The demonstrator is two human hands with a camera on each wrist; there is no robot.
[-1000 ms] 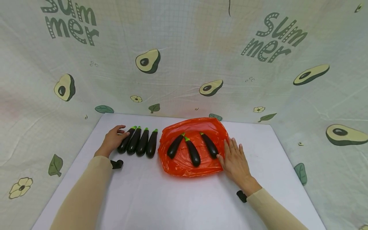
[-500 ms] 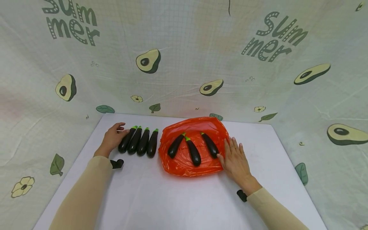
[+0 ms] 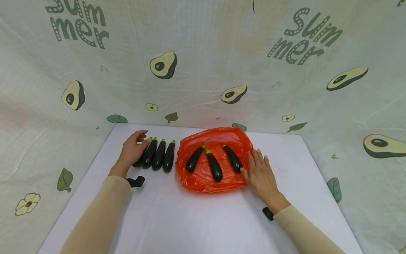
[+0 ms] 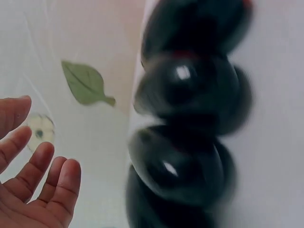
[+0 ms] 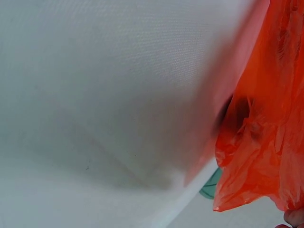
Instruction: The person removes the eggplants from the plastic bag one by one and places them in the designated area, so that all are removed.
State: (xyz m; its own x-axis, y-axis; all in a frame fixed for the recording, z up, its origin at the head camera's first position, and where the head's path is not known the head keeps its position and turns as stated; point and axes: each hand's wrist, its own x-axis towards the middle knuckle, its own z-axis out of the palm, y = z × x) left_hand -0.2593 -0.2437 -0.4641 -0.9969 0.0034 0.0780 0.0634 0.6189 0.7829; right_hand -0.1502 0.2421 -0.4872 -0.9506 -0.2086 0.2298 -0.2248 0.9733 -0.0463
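Note:
Several dark eggplants (image 3: 158, 154) with green stem ends lie side by side in a row on the left of the table. My left hand (image 3: 130, 151) is over the leftmost of them and hides part of it. In the left wrist view the fingers (image 4: 66, 185) are loosely bent with nothing between them, apart from the blurred eggplants (image 4: 190, 88). Three more eggplants (image 3: 214, 167) lie on a red plastic bag (image 3: 203, 187) spread out in the middle. On the bag's right edge rests my right hand (image 3: 261, 178), its fingers straight.
A white table (image 3: 190, 222) bears everything. Behind it and at both sides hangs a pale cloth (image 3: 196, 60) printed with avocados and leaves. A black strap end (image 3: 136, 181) sticks out by the left wrist, another dark strap piece (image 3: 268, 213) by the right.
My left hand has moved slightly right and away from me, covering more of the leftmost eggplant. The right hand stays on the bag's edge. The head view has tilted a little.

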